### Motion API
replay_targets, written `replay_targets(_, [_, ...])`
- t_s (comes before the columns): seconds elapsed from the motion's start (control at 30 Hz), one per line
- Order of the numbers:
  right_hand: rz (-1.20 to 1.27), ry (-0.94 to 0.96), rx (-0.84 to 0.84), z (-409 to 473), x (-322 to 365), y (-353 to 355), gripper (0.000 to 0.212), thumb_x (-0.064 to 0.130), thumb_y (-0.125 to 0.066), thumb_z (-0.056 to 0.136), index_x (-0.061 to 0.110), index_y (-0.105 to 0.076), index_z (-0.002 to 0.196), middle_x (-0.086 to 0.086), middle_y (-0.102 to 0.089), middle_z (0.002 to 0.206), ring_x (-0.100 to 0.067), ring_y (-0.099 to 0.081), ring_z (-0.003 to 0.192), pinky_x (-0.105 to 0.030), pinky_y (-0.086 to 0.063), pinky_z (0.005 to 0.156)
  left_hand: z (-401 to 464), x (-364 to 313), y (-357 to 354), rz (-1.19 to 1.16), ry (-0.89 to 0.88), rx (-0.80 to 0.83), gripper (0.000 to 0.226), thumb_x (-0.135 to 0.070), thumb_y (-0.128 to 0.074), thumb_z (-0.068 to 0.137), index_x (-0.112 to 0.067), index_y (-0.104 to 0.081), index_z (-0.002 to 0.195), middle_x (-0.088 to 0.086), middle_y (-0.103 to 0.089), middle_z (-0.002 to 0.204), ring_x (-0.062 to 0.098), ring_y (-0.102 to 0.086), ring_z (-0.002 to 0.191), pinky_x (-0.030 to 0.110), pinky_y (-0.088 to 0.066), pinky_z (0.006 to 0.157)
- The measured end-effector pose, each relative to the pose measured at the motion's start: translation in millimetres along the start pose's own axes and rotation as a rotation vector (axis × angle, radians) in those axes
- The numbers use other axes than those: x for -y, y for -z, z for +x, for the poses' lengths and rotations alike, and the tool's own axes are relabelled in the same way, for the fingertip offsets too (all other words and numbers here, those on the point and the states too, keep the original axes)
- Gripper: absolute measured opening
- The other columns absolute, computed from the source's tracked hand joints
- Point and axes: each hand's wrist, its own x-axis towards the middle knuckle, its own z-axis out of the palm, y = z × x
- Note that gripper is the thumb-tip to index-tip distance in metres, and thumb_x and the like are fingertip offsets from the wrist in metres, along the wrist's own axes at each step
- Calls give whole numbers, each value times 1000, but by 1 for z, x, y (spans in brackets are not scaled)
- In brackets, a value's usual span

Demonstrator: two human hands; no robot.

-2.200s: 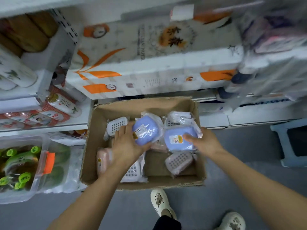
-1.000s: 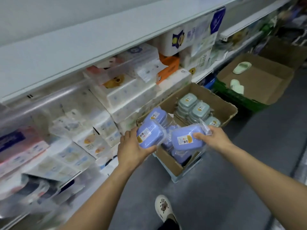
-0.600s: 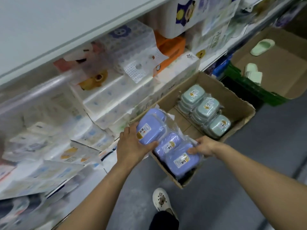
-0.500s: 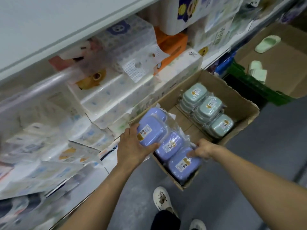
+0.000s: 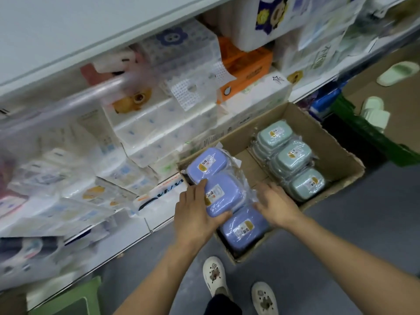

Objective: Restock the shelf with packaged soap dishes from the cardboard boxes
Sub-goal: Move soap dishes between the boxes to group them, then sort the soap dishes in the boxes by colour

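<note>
A cardboard box (image 5: 336, 155) stands on the floor by the shelf. Its left side holds three purple packaged soap dishes in a row; its right side holds stacked green packaged soap dishes (image 5: 291, 155). My left hand (image 5: 195, 214) grips the middle purple soap dish (image 5: 223, 194), thumb under its near edge. The far purple dish (image 5: 205, 164) and the near purple dish (image 5: 244, 228) lie in the box. My right hand (image 5: 272, 203) hovers with spread fingers beside the plastic wrap of the purple row, holding nothing.
The shelf (image 5: 159, 223) on the left is packed with tissue packs. A second cardboard box (image 5: 395, 96) with pale green slippers sits on a green crate (image 5: 368, 135) at right. My white shoes (image 5: 214, 273) stand on the grey floor below the box.
My right hand has set its purple soap dish into the near end of the box and let go. My left hand has lowered its dish into the middle of the row.
</note>
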Motion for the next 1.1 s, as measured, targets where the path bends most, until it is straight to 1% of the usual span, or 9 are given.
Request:
replay_targets(0.1, [-111, 140, -99, -7, -6, 16, 64, 30, -53, 94, 22, -26, 152, -8, -38, 145, -29, -38, 131, -37, -36, 106, 1, -10, -25, 67, -32, -15, 93, -64, -73, 70, -28, -36, 147, 1, -49, 132, 27, -48, 117, 40, -44, 89])
replay_targets(0.3, [-124, 236, -108, -16, -21, 21, 63, 29, -53, 94, 20, -28, 152, -5, -37, 148, -25, -36, 133, -37, -32, 110, 10, -21, -65, 221, -16, -67, 86, -60, -78, 67, -36, -40, 141, 5, -47, 135, 32, -49, 120, 45, -51, 80])
replay_targets(0.4, [-128, 275, -99, -21, -25, 22, 63, 28, -53, 94, 20, -29, 151, -4, -36, 147, -26, -36, 133, -37, -32, 111, 10, -23, -73, 257, 62, -51, 84, -60, -75, 72, -37, -41, 145, 5, -44, 140, 33, -44, 126, 46, -46, 86])
replay_targets(0.6, [-182, 401, -136, -32, -13, 37, 60, 29, -52, 95, 23, -29, 149, -1, -32, 149, -24, -33, 134, -37, -32, 109, 6, -28, -60, 311, 62, 107, 91, -68, -58, 83, -37, -12, 155, 4, -14, 160, 28, -14, 146, 45, -29, 111])
replay_targets(0.7, [-254, 451, -159, -44, 0, 46, 63, 37, -50, 96, 25, -22, 152, 0, -24, 154, -23, -25, 140, -38, -25, 113, -14, -34, -35, 308, 42, -14, 88, -70, -53, 85, -34, -15, 156, 5, -17, 162, 28, -14, 149, 48, -24, 116])
replay_targets(0.8, [-285, 511, -223, -63, 19, 53, 64, 46, -45, 97, 26, -21, 153, -1, -22, 158, -21, -23, 143, -38, -20, 116, -45, -40, -3, 261, 29, -198, 80, -70, -48, 85, -30, -30, 152, 6, -33, 157, 32, -27, 145, 51, -28, 114])
replay_targets(0.87, [-281, 574, -278, -80, 34, 56, 62, 47, -45, 97, 23, -29, 151, -4, -33, 153, -24, -34, 139, -40, -28, 112, -69, -41, 20, 202, 15, -351, 75, -68, -45, 84, -24, -42, 145, 6, -46, 147, 33, -40, 136, 51, -37, 109])
replay_targets(0.97, [-203, 693, -357, -103, 59, 54, 62, 46, -47, 89, 17, -40, 143, -9, -55, 135, -28, -56, 119, -42, -49, 92, -107, -35, 51, 199, 15, -530, 68, -64, -48, 87, -19, -49, 138, 4, -54, 137, 29, -51, 125, 47, -45, 100])
replay_targets(1.1, [-151, 796, -352, -128, 102, 42, 64, 52, -38, 89, 20, -34, 145, -6, -54, 136, -28, -55, 120, -44, -51, 90, -152, -11, 88, 225, 71, -614, 68, -63, -52, 86, -20, -48, 139, 2, -54, 138, 25, -52, 126, 41, -44, 99])
